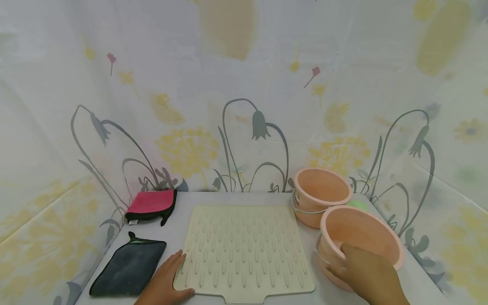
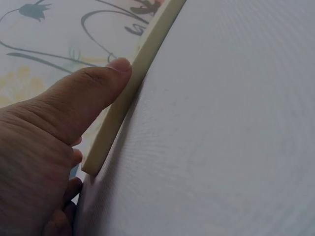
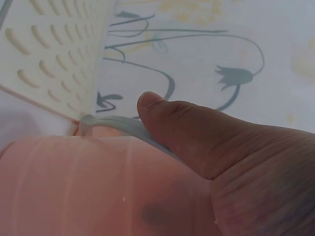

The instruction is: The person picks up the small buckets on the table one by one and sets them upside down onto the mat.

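A cream ridged draining mat [image 1: 244,250] lies on the table, with a tab at its front edge. My left hand [image 1: 167,277] touches its front left corner, fingers along the left side and thumb at the front. In the left wrist view that thumb rests against the mat's edge [image 2: 118,108]. At the right, my right hand [image 1: 367,271] holds the near peach bucket [image 1: 362,231] by its front rim. The right wrist view has the thumb against the bucket's pale handle [image 3: 123,125]; the other fingers are hidden.
A second peach bucket [image 1: 322,190] stands behind the near one, and something light green [image 1: 357,205] shows beside it. To the left lie a red pot holder [image 1: 152,201] with black trim and a dark grey pot holder [image 1: 129,267]. A flowered curtain [image 1: 244,84] surrounds the table.
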{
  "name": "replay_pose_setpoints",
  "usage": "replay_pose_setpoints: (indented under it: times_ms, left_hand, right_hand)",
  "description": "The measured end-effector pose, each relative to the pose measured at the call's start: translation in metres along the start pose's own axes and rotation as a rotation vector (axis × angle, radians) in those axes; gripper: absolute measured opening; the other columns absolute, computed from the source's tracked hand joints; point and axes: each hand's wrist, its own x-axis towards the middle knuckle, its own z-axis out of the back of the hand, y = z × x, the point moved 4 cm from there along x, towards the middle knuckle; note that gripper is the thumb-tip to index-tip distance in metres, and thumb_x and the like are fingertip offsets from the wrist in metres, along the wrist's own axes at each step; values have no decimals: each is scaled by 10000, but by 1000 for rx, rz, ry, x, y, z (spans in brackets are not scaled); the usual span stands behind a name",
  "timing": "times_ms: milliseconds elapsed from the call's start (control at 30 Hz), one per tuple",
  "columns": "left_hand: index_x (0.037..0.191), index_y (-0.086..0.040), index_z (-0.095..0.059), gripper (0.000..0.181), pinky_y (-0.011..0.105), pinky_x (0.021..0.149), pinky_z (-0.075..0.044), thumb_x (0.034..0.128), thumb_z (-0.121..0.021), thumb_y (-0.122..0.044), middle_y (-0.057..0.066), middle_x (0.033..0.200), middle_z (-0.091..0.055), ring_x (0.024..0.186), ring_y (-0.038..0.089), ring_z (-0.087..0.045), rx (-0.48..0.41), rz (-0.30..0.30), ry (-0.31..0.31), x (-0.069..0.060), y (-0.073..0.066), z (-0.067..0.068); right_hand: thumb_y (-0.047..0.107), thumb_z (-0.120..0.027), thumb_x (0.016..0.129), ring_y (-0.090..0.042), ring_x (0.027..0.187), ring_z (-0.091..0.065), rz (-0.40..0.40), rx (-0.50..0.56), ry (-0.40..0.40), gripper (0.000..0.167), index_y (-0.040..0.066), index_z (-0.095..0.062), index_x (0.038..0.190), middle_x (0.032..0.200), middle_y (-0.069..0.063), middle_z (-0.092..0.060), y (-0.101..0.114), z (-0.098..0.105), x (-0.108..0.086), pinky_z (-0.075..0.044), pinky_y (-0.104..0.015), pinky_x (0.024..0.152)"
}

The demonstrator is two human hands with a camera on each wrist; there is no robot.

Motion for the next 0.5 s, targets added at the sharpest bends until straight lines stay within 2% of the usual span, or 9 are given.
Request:
replay_pose_setpoints:
  times_ms: [200,500]
  left_hand:
    - [1510,39,-498,1182,752,1150,-287,618,-963,-581,231,1652,-364,1509,490,-329,-38,20,15,2,1,1]
    - [1508,89,-477,1215,733,1169,-280,620,-960,-585,229,1658,-358,1514,479,-327,-25,14,17,0,2,1]
  right_hand:
    - [533,-829,819,-123,501,-423,8,5,-6,426,207,-560,761,552,78,-437,0,1,0,-370,-345,471]
    - [445,-786,861,-124,493,-411,-1,41,-40,372,222,-528,714,534,84,-434,1,-1,0,-346,-343,476]
